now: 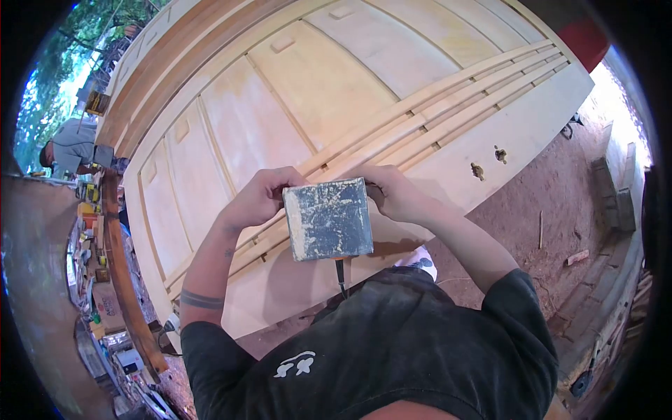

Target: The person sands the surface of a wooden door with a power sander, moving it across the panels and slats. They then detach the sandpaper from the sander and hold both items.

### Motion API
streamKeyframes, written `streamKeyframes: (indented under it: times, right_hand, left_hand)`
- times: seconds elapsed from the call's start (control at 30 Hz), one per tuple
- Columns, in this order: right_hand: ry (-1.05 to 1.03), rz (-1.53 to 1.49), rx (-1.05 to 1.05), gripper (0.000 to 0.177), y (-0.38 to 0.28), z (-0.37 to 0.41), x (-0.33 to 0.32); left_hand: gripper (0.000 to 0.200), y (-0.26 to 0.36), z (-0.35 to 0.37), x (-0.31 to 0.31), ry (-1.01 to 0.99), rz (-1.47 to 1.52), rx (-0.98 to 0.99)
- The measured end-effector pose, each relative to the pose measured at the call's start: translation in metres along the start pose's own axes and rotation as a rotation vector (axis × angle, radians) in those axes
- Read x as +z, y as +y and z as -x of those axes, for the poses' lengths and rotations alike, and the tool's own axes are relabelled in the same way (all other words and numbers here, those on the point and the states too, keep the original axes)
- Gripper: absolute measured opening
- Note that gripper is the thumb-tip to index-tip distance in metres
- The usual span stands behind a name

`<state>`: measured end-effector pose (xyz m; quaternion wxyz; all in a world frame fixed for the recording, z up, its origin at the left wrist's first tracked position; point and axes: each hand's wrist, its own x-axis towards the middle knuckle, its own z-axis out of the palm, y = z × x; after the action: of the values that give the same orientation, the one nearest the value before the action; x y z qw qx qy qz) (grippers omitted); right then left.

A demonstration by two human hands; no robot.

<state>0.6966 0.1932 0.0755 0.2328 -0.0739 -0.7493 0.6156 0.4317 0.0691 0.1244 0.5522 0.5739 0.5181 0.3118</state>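
An electric sander (329,218) is turned over in front of me, its square dark sanding face toward the camera. Pale dust is caked on that face, thickest along the left edge. My left hand (262,198) grips it at the upper left edge, fingers curled in. At the upper right edge my right hand (393,196) is closed on it, with the fingertips partly hidden behind the pad. A black cord (341,274) runs down from the sander's underside toward my shirt. Beneath both hands lies a large pale wooden panel (273,297) with raised ribs.
Long parallel wooden slats (448,112) cross the panel, near two ragged holes (488,162). A wooden beam (126,280) and shelves of tools (94,231) line the left. Another person (73,143) bends over at far left. Stacked blocks (616,189) and brown ground lie right.
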Motion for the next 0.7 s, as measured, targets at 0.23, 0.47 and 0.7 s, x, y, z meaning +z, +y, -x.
streamKeyframes:
  times: [0.23,0.47,0.7]
  right_hand:
    - [-0.085,0.207,0.130,0.038,-0.011,-0.009,-0.002]
    - [0.138,-0.192,0.135,0.035,-0.027,0.008,0.029]
    - [0.297,-0.173,0.165,0.032,-0.033,-0.002,0.040]
  left_hand:
    - [0.048,0.010,0.016,0.020,0.272,-0.038,-0.035]
    - [0.036,0.006,0.051,0.065,0.689,0.432,-0.064]
    - [0.022,0.010,0.043,0.088,0.862,0.110,-0.062]
